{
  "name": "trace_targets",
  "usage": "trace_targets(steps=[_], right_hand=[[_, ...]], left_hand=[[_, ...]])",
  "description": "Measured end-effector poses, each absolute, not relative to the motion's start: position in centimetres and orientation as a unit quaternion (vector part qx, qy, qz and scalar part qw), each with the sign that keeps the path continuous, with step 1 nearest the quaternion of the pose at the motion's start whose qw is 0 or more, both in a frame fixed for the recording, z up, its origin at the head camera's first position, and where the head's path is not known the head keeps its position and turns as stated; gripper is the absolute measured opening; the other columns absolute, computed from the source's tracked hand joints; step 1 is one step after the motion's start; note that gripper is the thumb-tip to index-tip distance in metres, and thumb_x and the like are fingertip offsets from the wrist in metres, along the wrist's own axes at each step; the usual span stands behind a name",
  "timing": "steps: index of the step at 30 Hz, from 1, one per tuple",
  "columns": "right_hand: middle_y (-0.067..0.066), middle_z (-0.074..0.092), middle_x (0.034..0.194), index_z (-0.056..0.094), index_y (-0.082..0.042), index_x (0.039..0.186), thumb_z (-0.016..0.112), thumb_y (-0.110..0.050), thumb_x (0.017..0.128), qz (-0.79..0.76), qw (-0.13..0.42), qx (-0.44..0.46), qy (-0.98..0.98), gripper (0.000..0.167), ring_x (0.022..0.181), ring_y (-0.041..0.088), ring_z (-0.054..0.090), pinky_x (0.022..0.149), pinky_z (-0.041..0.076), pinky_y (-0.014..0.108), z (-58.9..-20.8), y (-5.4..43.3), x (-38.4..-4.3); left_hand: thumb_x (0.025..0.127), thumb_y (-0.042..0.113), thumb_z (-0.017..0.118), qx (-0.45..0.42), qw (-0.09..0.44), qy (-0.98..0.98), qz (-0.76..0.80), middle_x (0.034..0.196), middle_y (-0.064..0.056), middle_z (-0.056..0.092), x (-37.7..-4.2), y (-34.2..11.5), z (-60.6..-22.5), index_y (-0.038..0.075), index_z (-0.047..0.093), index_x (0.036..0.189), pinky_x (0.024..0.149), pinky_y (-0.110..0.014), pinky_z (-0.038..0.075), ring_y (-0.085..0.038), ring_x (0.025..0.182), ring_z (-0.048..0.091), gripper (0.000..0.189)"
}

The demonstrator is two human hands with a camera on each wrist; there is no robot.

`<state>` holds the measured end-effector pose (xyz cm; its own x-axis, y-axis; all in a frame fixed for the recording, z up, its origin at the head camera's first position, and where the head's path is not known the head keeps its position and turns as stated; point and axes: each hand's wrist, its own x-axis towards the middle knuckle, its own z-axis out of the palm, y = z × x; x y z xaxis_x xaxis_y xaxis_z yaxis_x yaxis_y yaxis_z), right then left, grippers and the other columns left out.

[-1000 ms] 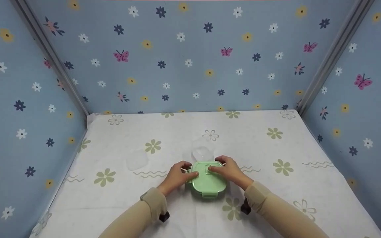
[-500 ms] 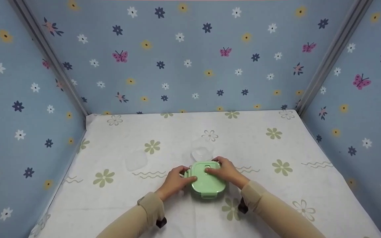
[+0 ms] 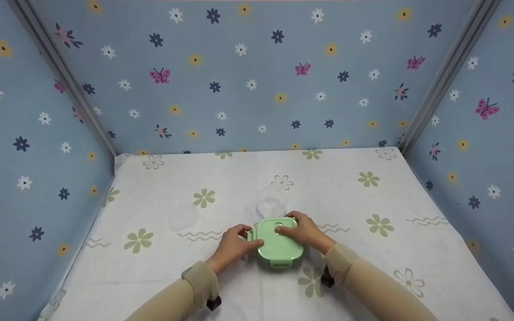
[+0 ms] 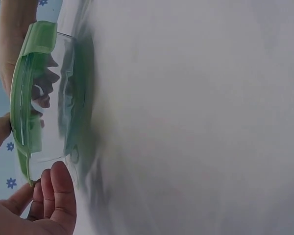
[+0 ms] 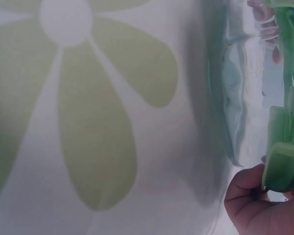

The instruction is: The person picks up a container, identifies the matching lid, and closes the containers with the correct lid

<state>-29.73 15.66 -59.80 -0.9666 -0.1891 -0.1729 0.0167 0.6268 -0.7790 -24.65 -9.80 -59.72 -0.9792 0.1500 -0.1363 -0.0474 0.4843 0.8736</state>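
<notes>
A food container with a pale green snap lid (image 3: 280, 243) and a clear body (image 5: 255, 88) sits on the cloth in front of me. My left hand (image 3: 230, 247) grips its left side, thumb on the lid's edge and fingers curled by the side latch (image 4: 23, 169), which flares outward. From the far right my right hand (image 3: 307, 232) holds the container, its thumb lying on the lid near the small vent and its fingers bent over the back edge. A front latch (image 3: 281, 263) hangs on the near side. In the right wrist view, fingers are curled beside a green latch (image 5: 284, 166).
Just behind the container lies a clear, see-through piece (image 3: 271, 207). Another flat transparent square (image 3: 183, 217) lies to the left. The white flowered cloth (image 3: 355, 258) covers the table, with blue patterned walls (image 3: 257, 80) on three sides.
My left hand has slid slightly left and toward me, with its thumb nearer the lid's edge. More of the left latch shows. The right hand keeps nearly the same hold.
</notes>
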Motion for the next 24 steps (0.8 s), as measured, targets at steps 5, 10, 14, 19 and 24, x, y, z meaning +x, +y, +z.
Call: trace_targets(steps=[5, 10, 14, 19, 24], right_hand=[[0.010, 0.075, 0.123, 0.071, -0.006, 0.129, 0.088, -0.042, 0.092, -0.436, 0.113, -0.046, 0.892, 0.055, 0.113, 0.025, 0.068, 0.105, 0.055, 0.049, -60.0, 15.7, -29.8], [0.010, 0.076, 0.118, 0.071, -0.002, 0.127, 0.089, -0.042, 0.091, -0.438, 0.109, -0.048, 0.891, 0.057, 0.106, 0.023, 0.069, 0.099, 0.057, 0.045, -60.0, 15.7, -29.7], [0.007, 0.076, 0.114, 0.071, -0.004, 0.125, 0.089, -0.042, 0.091, -0.444, 0.114, -0.045, 0.888, 0.054, 0.100, 0.019, 0.067, 0.093, 0.057, 0.040, -60.0, 15.8, -29.6], [0.006, 0.075, 0.112, 0.071, -0.006, 0.124, 0.089, -0.044, 0.091, -0.451, 0.118, -0.041, 0.884, 0.053, 0.098, 0.018, 0.065, 0.090, 0.056, 0.038, -60.0, 15.8, -29.6], [0.006, 0.075, 0.110, 0.072, -0.006, 0.122, 0.089, -0.045, 0.089, -0.448, 0.116, -0.035, 0.886, 0.054, 0.097, 0.019, 0.065, 0.089, 0.056, 0.038, -60.1, 15.9, -29.7]], left_hand=[[0.085, 0.038, 0.092, 0.023, 0.082, 0.863, 0.499, 0.111, -0.012, 0.069, -24.5, -9.7, -59.4, 0.000, 0.068, 0.127, 0.081, -0.035, 0.054, -0.022, 0.096, 0.063, 0.062], [0.084, 0.037, 0.093, 0.020, 0.075, 0.869, 0.489, 0.110, -0.012, 0.069, -24.5, -9.6, -59.3, 0.000, 0.068, 0.123, 0.082, -0.036, 0.054, -0.022, 0.096, 0.062, 0.059], [0.083, 0.036, 0.093, 0.012, 0.075, 0.871, 0.486, 0.109, -0.011, 0.068, -24.4, -9.5, -59.2, 0.000, 0.068, 0.123, 0.080, -0.035, 0.054, -0.021, 0.094, 0.062, 0.059], [0.082, 0.036, 0.093, -0.004, 0.080, 0.873, 0.481, 0.109, -0.012, 0.068, -24.4, -9.3, -58.8, 0.000, 0.068, 0.122, 0.079, -0.035, 0.056, -0.022, 0.092, 0.064, 0.060], [0.082, 0.036, 0.094, -0.012, 0.084, 0.877, 0.474, 0.111, -0.013, 0.069, -24.3, -9.2, -58.4, 0.000, 0.068, 0.123, 0.077, -0.035, 0.057, -0.022, 0.090, 0.066, 0.060]])
